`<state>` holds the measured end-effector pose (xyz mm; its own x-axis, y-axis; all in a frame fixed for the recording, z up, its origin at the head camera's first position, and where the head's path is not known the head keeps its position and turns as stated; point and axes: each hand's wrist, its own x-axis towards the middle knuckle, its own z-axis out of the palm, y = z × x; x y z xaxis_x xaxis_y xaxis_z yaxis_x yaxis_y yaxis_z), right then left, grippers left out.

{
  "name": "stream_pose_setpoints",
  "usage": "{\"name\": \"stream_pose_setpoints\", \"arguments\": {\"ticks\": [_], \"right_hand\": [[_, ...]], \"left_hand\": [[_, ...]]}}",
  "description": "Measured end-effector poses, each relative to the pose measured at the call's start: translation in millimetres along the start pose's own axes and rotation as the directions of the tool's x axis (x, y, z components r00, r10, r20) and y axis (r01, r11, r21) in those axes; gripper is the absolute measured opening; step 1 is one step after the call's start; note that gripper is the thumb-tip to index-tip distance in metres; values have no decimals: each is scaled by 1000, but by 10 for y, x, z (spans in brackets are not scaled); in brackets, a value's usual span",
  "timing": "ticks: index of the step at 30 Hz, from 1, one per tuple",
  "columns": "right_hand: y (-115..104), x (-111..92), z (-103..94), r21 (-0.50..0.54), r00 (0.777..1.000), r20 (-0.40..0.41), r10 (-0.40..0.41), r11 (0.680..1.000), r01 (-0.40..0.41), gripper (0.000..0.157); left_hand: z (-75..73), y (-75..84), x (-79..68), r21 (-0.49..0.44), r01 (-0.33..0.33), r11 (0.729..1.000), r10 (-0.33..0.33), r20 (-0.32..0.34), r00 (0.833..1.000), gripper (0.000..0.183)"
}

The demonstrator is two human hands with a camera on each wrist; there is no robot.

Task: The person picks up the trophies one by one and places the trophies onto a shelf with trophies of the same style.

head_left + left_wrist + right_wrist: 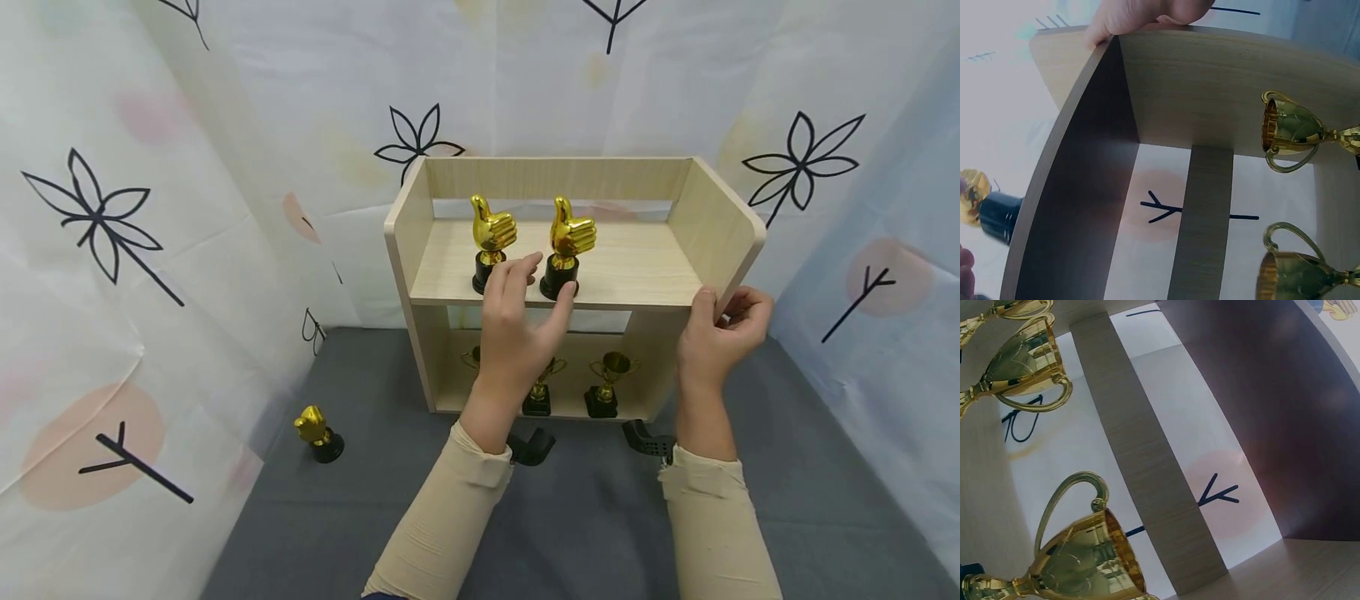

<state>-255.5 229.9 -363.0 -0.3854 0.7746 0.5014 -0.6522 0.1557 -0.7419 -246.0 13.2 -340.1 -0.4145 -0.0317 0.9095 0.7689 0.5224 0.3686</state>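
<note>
A light wooden two-tier shelf [558,179] stands in the middle of the head view. On its upper board are two gold thumbs-up trophies, a left one [492,232] and a right one [572,237], both upright on black bases. My left hand [517,333] is in front of them, fingers spread and partly covering the left base; its thumb is by the right base, contact unclear. The right hand [723,333] grips the shelf's right side panel near the upper board, also visible as a hand [1147,15] in the left wrist view.
Gold cups, including a right one [611,371], stand on the lower tier, partly hidden by my left arm. Another thumbs-up trophy [321,435] stands on the grey tabletop [360,517] at left. Patterned cloth [300,100] hangs behind and around.
</note>
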Motion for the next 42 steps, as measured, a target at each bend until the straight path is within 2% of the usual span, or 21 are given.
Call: {"name": "stream_pose_setpoints", "arguments": {"ticks": [4,11,22,27,33,37,42], "right_hand": [[-7,9,4,8,1000,9,10,1000,-10,18],[-29,-1,6,15,1000,9,21,1000,-22,16],[-44,-5,16,20,999,-10,32,999,-32,15],[-53,-12,22,33,999,-10,44,999,-44,15],[-63,-11,27,27,999,-3,46,999,-46,14],[-56,-12,30,32,999,0,49,998,-49,15],[-52,-8,28,21,999,-6,40,999,-40,15]], "left_hand": [[-120,-33,-105,-47,20,999,-21,-16,1000,40],[-390,-84,-261,-83,95,992,-100,-50,994,39],[-995,-331,-561,6,207,978,-205,-118,972,39],[-1282,-445,-675,51,258,965,-247,-165,955,37],[-1611,-508,-809,101,323,941,-297,-213,931,36],[-1832,-584,-942,141,374,917,-335,-238,912,35],[-2098,-663,-1120,174,450,876,-400,-260,879,37]]}}
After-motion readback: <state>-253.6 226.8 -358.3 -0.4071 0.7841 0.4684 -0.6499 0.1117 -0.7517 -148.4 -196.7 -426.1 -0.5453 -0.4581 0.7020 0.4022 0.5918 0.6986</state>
